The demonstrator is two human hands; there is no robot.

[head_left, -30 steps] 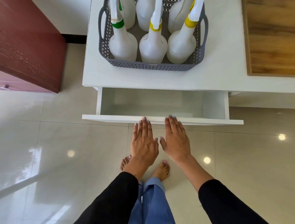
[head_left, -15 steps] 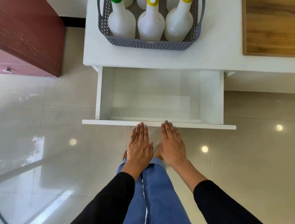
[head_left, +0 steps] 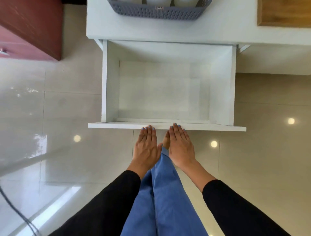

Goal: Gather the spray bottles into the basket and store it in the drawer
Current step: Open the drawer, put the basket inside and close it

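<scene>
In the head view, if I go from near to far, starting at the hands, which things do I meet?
left hand and right hand → drawer front → open drawer → white tabletop → grey basket

1. The drawer point(head_left: 111, 87) is white and pulled far out from under the white worktop point(head_left: 218, 28). Its inside is bare, with a pale floor and plain side walls. Its front panel point(head_left: 218, 128) runs as a long flat strip, wider than the box behind it.
2. The basket point(head_left: 158, 12) is grey with a woven-look perforated wall. It stands on the worktop directly behind the drawer, cut off by the top edge.
3. The spray bottles point(head_left: 158, 1) show only as white rounded bases inside the basket.
</scene>
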